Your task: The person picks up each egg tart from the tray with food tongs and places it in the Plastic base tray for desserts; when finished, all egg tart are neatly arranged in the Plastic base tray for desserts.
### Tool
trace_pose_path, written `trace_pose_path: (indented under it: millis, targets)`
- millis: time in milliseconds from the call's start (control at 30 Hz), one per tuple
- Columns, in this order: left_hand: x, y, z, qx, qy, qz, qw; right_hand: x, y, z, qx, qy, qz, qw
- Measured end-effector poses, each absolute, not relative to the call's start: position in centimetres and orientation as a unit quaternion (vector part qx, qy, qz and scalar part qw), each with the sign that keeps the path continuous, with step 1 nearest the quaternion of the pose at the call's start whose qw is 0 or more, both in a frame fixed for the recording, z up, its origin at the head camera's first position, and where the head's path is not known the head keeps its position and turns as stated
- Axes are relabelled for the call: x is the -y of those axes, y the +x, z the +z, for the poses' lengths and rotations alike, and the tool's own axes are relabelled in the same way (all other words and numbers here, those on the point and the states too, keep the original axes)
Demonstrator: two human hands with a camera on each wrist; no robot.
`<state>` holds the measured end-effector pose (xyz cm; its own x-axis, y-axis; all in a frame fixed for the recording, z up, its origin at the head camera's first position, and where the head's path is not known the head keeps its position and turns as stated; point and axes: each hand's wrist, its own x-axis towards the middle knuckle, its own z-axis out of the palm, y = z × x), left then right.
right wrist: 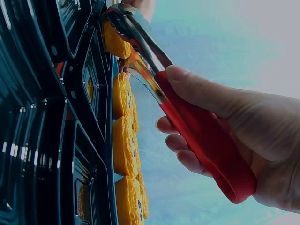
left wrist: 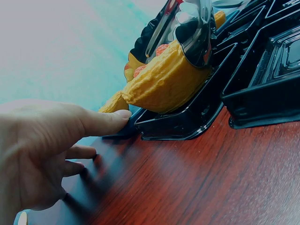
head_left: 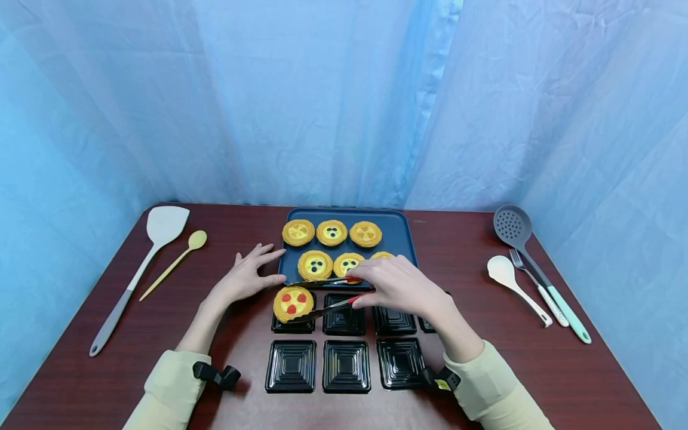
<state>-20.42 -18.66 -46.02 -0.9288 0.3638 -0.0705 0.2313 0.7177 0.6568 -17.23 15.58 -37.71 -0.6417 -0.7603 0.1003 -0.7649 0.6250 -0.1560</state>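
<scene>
My right hand (head_left: 395, 285) squeezes red-handled tongs (head_left: 328, 297) around a red-dotted tart (head_left: 292, 303) tilted into a black tray (head_left: 292, 325); my flat, relaxed left hand (head_left: 248, 276) steadies the baking pan (head_left: 400, 236)

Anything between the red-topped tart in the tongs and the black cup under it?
Nothing visible. The tongs in the right hand hold the tart, which sits tilted on the rim of the black cup, its lower edge already inside. The left hand rests at the tray edge, clear of the cup.
</scene>
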Motion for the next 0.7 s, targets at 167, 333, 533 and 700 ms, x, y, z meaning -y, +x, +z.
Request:
trace_pose_path:
  millis: [167, 333, 533, 700]
  targets:
    - [18.6, -20.43, -45.99, -0.924, 0.158, 0.335, 0.097, -15.56, -17.28, -37.71, 0.899, 0.427, 0.095, 0.014]
    - [18.58, -20.41, -45.94, -0.924, 0.158, 0.335, 0.097, -15.56, -17.28, -37.7, 0.9, 0.425, 0.093, 0.012]
    - [18.54, -20.39, -45.9, -0.924, 0.158, 0.335, 0.095, -15.58, -17.26, -37.66, 0.902, 0.421, 0.09, 0.009]
    - [18.53, -20.41, -45.88, -0.923, 0.158, 0.336, 0.096, -15.57, -17.25, -37.69, 0.902, 0.423, 0.091, 0.011]
